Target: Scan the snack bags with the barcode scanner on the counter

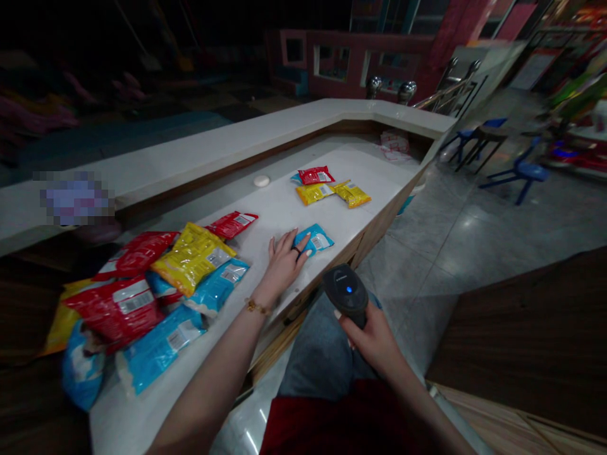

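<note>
My left hand [284, 258] rests palm-down on the counter, fingers spread. Its fingertips touch the near-left edge of a small blue snack packet [318, 241], whose barcode faces up. In my right hand [372, 335] is a dark handheld barcode scanner [346, 287], held by its handle above my lap, with a blue light lit on top. Left of my left hand lies a pile of packets, among them a yellow packet [190, 259], a red packet [121, 309] and a blue packet [164, 347]. Beyond the touched packet sit another red packet [317, 175] and two yellow packets [351, 193].
The white counter [279, 212] has a raised ledge [227, 142] along its far side. A round white object [261, 181] lies near that ledge, and crumpled printed paper [394, 145] at the far end. Blue chairs [526, 167] stand on the tiled floor at right.
</note>
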Demonstrator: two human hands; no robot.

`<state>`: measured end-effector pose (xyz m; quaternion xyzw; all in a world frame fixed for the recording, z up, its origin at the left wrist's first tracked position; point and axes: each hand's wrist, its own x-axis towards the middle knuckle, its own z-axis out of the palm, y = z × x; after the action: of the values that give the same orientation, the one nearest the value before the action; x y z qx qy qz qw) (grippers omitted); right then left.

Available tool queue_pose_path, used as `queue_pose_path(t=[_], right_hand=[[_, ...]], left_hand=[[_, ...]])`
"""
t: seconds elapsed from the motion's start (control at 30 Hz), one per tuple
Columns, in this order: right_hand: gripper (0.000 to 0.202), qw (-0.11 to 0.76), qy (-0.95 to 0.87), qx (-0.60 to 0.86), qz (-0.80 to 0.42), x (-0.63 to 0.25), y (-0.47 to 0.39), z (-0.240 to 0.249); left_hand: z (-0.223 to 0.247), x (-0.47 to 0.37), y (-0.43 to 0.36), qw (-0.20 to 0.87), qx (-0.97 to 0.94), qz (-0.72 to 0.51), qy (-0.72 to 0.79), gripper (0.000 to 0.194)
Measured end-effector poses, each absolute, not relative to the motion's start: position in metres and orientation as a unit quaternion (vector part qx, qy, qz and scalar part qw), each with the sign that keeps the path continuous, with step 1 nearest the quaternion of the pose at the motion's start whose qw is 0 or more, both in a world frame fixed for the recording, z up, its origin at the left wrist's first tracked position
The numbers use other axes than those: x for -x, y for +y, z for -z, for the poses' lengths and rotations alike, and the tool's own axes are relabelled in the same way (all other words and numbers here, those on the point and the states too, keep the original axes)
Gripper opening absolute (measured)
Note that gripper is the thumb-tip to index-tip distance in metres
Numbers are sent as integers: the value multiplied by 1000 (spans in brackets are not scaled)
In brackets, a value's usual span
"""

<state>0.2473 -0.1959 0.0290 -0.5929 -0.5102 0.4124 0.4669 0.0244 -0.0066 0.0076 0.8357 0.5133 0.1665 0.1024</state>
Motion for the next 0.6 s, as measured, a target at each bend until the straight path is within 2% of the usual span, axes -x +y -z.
queue_pose_path(t=[0.6], right_hand=[[28,456,-492,600,-436,-250,-194,-32]], left_hand=[[-13,-20,-3,118,-829,-194,511,61]])
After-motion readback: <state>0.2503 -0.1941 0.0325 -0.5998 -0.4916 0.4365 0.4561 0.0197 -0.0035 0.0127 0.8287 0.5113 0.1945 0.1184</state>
